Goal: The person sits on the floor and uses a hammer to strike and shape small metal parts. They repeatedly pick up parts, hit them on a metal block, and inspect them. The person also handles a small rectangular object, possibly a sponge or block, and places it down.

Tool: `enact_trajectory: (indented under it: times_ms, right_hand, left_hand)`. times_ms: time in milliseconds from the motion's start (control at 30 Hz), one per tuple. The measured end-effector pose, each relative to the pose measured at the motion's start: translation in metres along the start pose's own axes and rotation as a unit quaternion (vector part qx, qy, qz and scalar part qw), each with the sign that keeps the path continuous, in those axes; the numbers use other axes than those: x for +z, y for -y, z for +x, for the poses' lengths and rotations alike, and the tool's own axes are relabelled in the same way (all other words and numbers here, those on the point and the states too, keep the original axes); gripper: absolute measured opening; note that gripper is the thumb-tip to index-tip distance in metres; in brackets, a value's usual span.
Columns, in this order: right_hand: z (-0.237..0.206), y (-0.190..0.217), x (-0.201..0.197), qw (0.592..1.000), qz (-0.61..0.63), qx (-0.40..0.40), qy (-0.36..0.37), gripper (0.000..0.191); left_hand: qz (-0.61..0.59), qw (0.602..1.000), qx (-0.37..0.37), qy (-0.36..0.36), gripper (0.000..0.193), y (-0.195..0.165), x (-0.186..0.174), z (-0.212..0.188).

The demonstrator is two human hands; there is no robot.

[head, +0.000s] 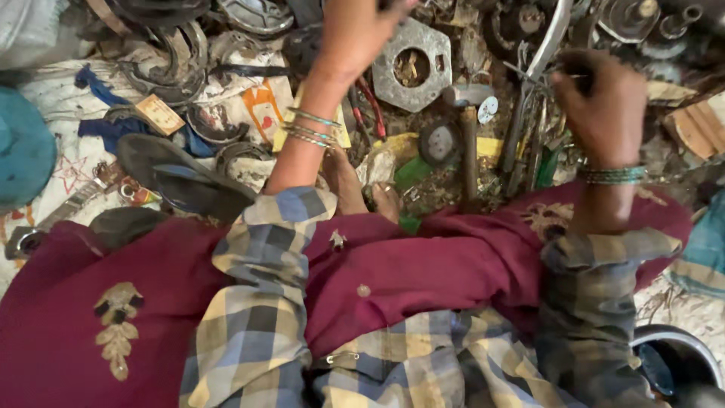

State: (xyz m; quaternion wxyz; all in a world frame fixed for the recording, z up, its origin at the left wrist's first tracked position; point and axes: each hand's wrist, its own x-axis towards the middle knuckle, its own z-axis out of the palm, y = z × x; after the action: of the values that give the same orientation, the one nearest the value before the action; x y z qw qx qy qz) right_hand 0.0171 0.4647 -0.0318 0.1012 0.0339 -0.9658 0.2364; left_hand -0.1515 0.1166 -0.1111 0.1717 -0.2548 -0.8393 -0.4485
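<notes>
Head cam looked down on a cross-legged lap in maroon cloth [423, 264], plaid sleeves [257, 302] nearest the lens. Bare toes [387, 201] poked out just past the knees, beside a dark sandal [181, 181]. Further out, a hammer [469, 136] lay between the two arms on a heap of scrap metal. Right hand [600, 102], green bangles at the wrist, was curled tight around something thin; couldn't tell what. Left hand [355, 34] reached farthest, fingers running off the top edge, so no idea if it gripped anything. It sat just beside a grey hexagonal plate [411, 64] with a round hole.
</notes>
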Motion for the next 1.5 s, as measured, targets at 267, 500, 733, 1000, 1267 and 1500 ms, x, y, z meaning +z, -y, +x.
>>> enact_trajectory:
  times_ms: [267, 500, 733, 1000, 1267, 1500]
  right_hand:
    - [-0.001, 0.003, 0.019, 0.991, -0.1, -0.047, 0.075, 0.034]
    - [0.0, -0.013, 0.035, 0.987, -0.1, -0.014, 0.123, 0.037]
    - [0.011, 0.016, 0.049, 0.979, 0.087, 0.092, 0.161, 0.045]
    - [0.014, 0.054, 0.05, 0.791, 0.554, 0.158, 0.206, 0.05]
    - [0.01, 0.065, 0.055, 0.829, 0.532, 0.104, 0.136, 0.038]
    - [0.004, 0.068, 0.062, 0.779, 0.6, 0.141, 0.115, 0.022]
  left_hand:
    - [0.198, 0.899, -0.082, 0.382, 0.048, -0.024, 0.111, -0.073]
    - [0.203, 0.909, -0.058, 0.359, 0.011, -0.023, 0.155, -0.123]
    - [0.086, 0.968, 0.019, 0.234, 0.018, -0.056, 0.063, -0.034]
    - [0.099, 0.968, 0.055, 0.225, 0.022, -0.118, 0.0, 0.004]
    - [0.202, 0.952, 0.199, 0.111, 0.042, -0.113, 0.033, -0.015]
    - [0.174, 0.959, 0.212, 0.074, 0.064, -0.104, 0.039, -0.029]
